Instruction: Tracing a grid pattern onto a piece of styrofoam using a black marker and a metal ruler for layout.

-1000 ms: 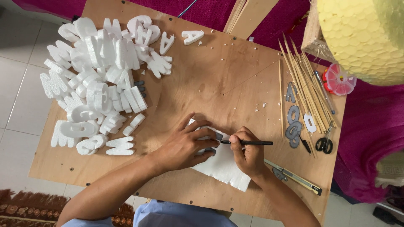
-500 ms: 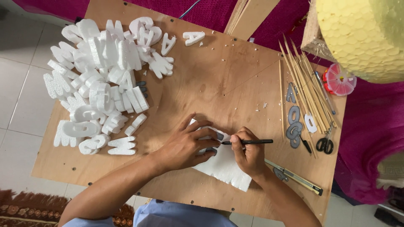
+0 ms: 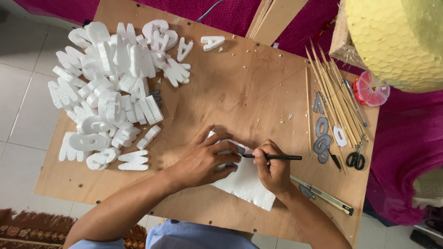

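A white foam sheet (image 3: 244,184) lies on the wooden board (image 3: 244,87) near its front edge. My left hand (image 3: 203,159) presses flat on a grey letter template (image 3: 241,150) laid on the foam, fingers spread. My right hand (image 3: 272,168) grips a black pen (image 3: 277,157), its tip touching the template's edge. Much of the template is hidden under my left hand.
A heap of white foam letters (image 3: 110,87) fills the board's left side. At the right lie bamboo sticks (image 3: 332,97), grey letter templates (image 3: 321,136), scissors (image 3: 356,159), a utility knife (image 3: 323,194), a pink round box (image 3: 370,90). A yellow honeycomb-patterned object (image 3: 392,37) sits top right.
Both hands stay in the same place on the foam; the pen barely shifts along the template's edge.
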